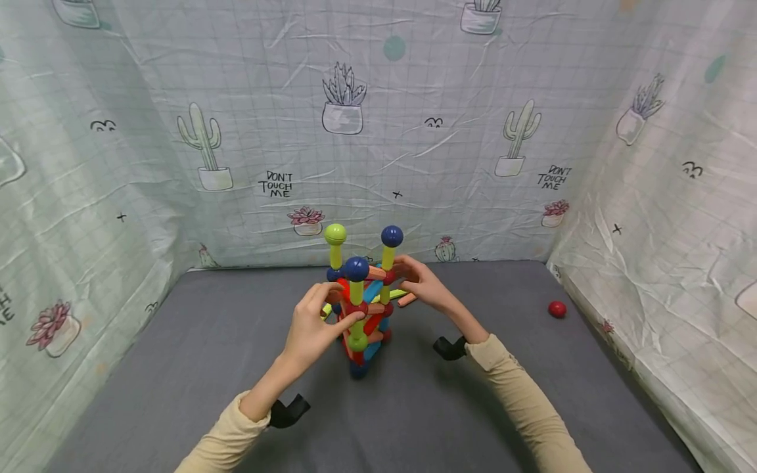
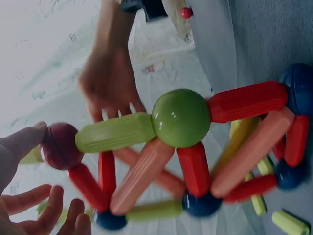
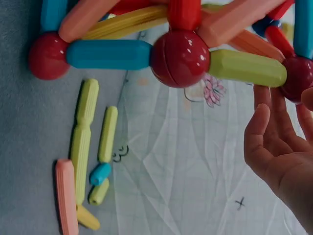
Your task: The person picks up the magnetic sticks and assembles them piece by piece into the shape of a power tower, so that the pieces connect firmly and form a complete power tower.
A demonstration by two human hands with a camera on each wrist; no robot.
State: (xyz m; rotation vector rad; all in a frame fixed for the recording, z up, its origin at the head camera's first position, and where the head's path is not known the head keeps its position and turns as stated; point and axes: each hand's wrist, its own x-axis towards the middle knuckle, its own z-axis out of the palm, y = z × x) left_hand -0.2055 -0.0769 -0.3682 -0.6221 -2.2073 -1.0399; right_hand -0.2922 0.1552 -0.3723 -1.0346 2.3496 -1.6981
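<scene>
A three-sided tower of coloured sticks and balls (image 1: pixel 357 292) stands upright on the grey table. Three yellow-green sticks rise from its top, capped by one lime ball (image 1: pixel 335 234) and two dark blue balls (image 1: pixel 392 236). My left hand (image 1: pixel 313 318) is at its left front corner. Its thumb touches a dark red ball (image 2: pixel 61 146), while the other fingers are spread, loosely bent, beside the tower. My right hand (image 1: pixel 422 282) reaches the right rear corner, thumb and fingers about another dark red ball (image 3: pixel 298 79). The contact there is partly cut off by the view's edge.
Loose sticks lie behind the tower, among them a yellow-green one (image 3: pixel 82 161), an orange-pink one (image 3: pixel 66 196) and a short blue piece (image 3: pixel 100 174). A red ball (image 1: pixel 557 309) sits at the table's right side. Printed cloth (image 1: pixel 396 157) hangs around the table.
</scene>
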